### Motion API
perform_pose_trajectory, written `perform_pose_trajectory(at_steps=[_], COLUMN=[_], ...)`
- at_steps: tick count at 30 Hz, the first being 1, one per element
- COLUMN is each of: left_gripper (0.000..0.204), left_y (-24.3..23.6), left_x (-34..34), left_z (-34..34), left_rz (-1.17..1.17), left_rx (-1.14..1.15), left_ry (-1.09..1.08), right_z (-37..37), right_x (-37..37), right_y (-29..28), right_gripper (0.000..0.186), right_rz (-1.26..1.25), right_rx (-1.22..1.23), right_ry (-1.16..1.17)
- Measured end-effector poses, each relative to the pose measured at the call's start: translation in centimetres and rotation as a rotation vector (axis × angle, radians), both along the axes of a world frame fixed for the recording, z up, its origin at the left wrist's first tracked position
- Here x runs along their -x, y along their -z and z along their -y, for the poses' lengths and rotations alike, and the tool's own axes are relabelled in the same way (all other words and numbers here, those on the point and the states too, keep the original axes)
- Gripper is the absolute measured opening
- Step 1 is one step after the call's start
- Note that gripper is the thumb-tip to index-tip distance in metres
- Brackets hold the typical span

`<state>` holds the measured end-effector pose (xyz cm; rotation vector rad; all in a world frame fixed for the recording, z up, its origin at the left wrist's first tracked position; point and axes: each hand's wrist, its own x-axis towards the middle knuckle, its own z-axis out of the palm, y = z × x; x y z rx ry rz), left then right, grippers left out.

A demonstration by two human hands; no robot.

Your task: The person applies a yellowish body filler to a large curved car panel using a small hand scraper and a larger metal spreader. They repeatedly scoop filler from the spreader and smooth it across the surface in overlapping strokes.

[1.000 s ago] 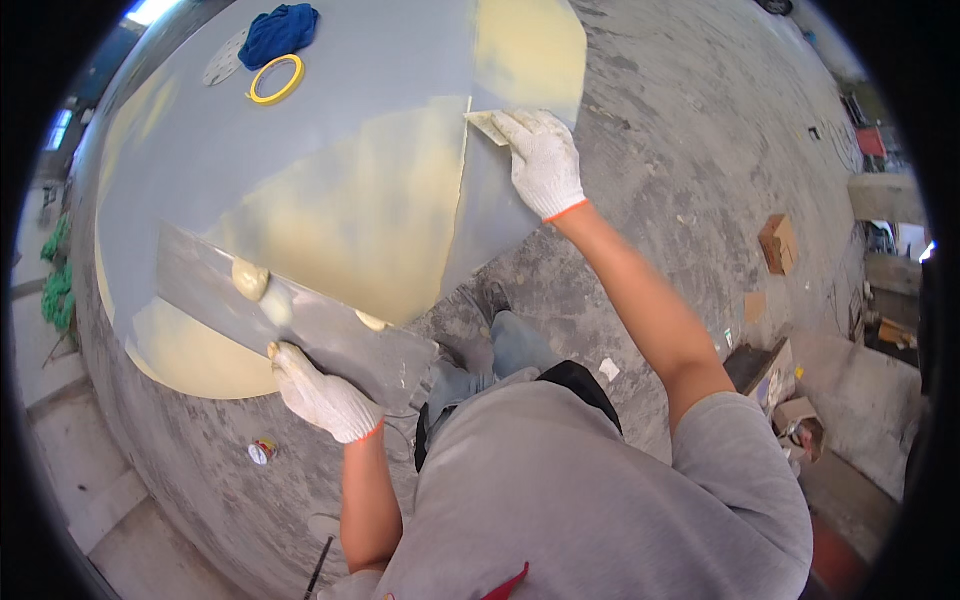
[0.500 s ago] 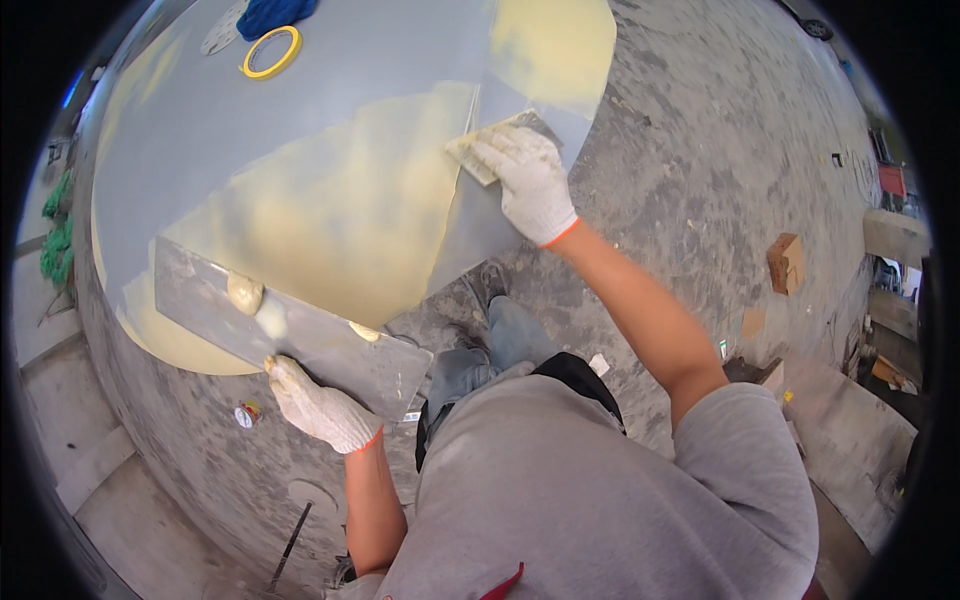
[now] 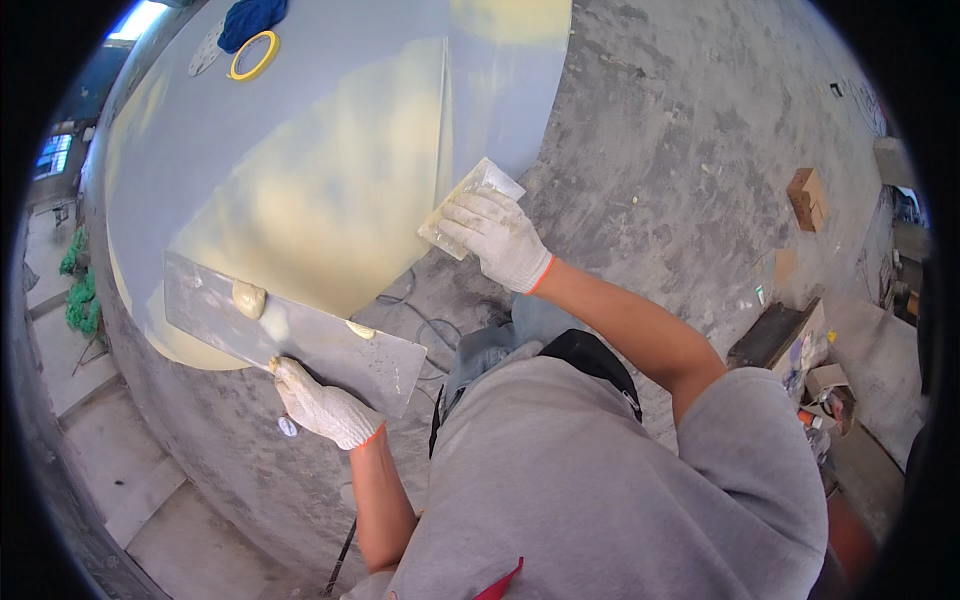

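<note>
Wearing a white knit glove with an orange cuff, my left hand (image 3: 325,408) grips the near edge of a flat grey putty board (image 3: 385,370). A cream lump of putty (image 3: 248,298) and thinner smears sit on the board. My right hand (image 3: 497,238), gloved the same way, is closed on a flat rectangular putty spreader (image 3: 494,178) coated with pale putty. The spreader is near the close right edge of a large grey panel (image 3: 330,75); I cannot tell whether it touches. Pale yellow filler (image 3: 335,195) covers much of the panel's near part.
A yellow tape roll (image 3: 254,57), a blue cloth (image 3: 250,20) and a white disc (image 3: 206,50) lie on the panel's far left. Cardboard boxes (image 3: 806,200) stand on the stained concrete floor (image 3: 660,150) at right. A dark hose or cable (image 3: 440,330) lies near my legs.
My right hand and the spreader have moved nearer to me and slightly left, from over the panel to its near edge. The view has shifted. My left hand still holds the board.
</note>
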<state>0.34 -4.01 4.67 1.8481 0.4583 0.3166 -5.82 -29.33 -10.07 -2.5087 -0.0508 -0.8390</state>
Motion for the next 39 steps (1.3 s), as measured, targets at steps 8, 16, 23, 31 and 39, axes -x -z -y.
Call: perform_pose_trajectory(at_steps=[8,16,23,31,39], left_gripper=[0.060,0.052,0.041,0.034,0.024], left_y=[0.3,1.7,2.9,-1.1,-0.6], left_x=[0.1,2.4,3.3,3.2,10.0], left_z=[-0.3,-2.5,-0.1,4.1,19.6], left_rz=[0.046,0.059,0.132,0.301,0.420], left_rx=[-0.014,0.034,0.165,0.268,0.394], left_ry=[0.050,0.094,0.228,0.112,0.354], right_z=[-1.3,-5.2,-9.2,-1.4,6.2], right_x=[0.4,4.2,8.8,10.1,7.8], right_y=[3.0,-6.5,-18.1,-17.6,-17.2], right_gripper=[0.045,0.040,0.043,0.030,0.049], right_rz=[-0.023,-0.137,-0.547,-0.176,0.029], right_rx=[0.021,-0.245,-0.954,-1.208,-1.257], right_ry=[-0.029,-0.048,-0.085,0.215,0.196])
